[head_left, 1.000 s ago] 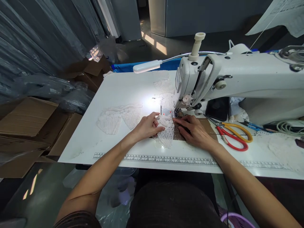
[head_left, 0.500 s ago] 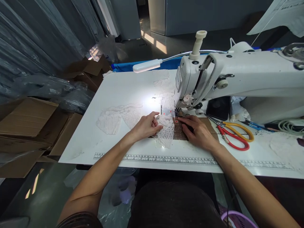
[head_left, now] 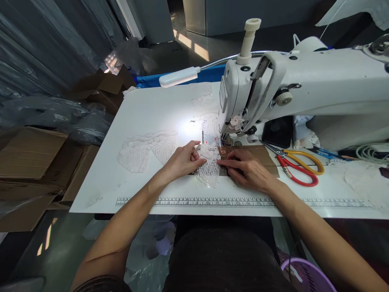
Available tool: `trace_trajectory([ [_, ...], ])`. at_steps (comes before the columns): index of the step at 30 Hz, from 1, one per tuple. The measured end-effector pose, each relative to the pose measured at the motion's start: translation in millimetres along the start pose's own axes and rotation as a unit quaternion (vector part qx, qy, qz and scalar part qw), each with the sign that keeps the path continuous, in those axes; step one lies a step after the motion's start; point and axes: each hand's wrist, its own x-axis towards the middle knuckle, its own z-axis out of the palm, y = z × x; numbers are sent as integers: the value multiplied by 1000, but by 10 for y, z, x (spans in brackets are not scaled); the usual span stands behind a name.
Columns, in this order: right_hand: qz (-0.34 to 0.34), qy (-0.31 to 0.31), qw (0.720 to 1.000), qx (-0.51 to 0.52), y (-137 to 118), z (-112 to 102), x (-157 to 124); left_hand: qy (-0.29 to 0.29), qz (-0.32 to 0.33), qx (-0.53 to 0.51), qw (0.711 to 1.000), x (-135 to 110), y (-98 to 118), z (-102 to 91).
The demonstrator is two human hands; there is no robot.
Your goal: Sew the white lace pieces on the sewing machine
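Observation:
A strip of white lace (head_left: 208,166) runs under the sewing machine's needle area (head_left: 223,140) and hangs toward me over a brown board (head_left: 258,156). My left hand (head_left: 182,161) is at the lace's left edge, thumb on top and fingers curled, gripping it. From the other side, my right hand (head_left: 247,168) rests on the board, its index finger stretched out to touch the lace's right edge. Its other fingers are loosely bent and hold nothing. Another lace piece (head_left: 136,152) lies flat on the left of the table.
Yellow-and-red-handled scissors (head_left: 299,164) lie right of my right hand. Behind them are a black flat object (head_left: 278,132) and a coiled cord (head_left: 372,153). A lamp (head_left: 180,77) lights the white table (head_left: 100,174), which has a printed ruler (head_left: 194,202). Cardboard boxes (head_left: 33,154) stand left.
My right hand's index finger has moved from near the presser foot down and toward me, to the lace's right edge. My left hand stays at the lace. The camera view has shifted slightly.

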Motion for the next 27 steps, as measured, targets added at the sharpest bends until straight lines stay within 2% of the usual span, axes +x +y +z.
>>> trace_trajectory([
  [5, -23, -22, 999, -29, 11, 7, -10, -1, 8, 5, 1000, -5, 14, -9],
  [13, -25, -32, 996, -76, 19, 31, -35, -2, 17, -10, 1000, -1, -16, -6],
  [14, -25, -32, 996, -79, 19, 32, -37, 7, 31, 6, 999, -2, -22, -3],
  [16, -27, -30, 996, -85, 18, 35, -40, 66, 69, 77, 992, -2, -27, 10],
  [18, -29, -28, 995, -88, 16, 40, -42, 138, 125, 176, 967, 10, -24, 32],
  [19, -30, -26, 995, -88, 15, 43, -41, 152, 162, 220, 950, 24, -19, 45],
  [20, -31, -24, 995, -89, 14, 45, -41, 144, 205, 258, 933, 43, -12, 59],
  [23, -29, -22, 995, -89, 6, 48, -33, 49, 323, 325, 888, 136, 16, 91],
  [25, -27, -24, 995, -90, -1, 43, -25, 3, 362, 338, 869, 219, 30, 97],
  [27, -25, -25, 995, -91, -10, 35, -19, -21, 375, 328, 867, 301, 34, 94],
])
